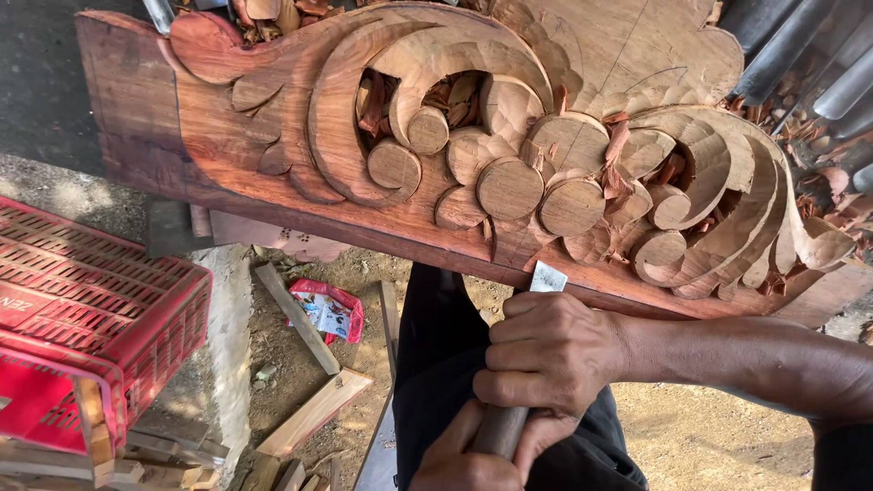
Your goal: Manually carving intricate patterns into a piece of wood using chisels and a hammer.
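Both hands (pixel 546 355) grip a chisel (pixel 546 277), its handle mostly hidden, against the carved panel (pixel 300 136).

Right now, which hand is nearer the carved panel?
Right. The right hand grips the chisel just under its blade, close below the carved panel. The left hand sits lower, at the handle's end, farther from it.

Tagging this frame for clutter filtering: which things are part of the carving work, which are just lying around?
In use:
carved wooden panel
chisel, blade at the panel's lower edge
right hand, gripping the chisel
left hand, on the chisel handle
wood chips on the carving

Lying about:
red plastic crate
wood offcuts on the ground
red packet
spare chisels beyond the panel
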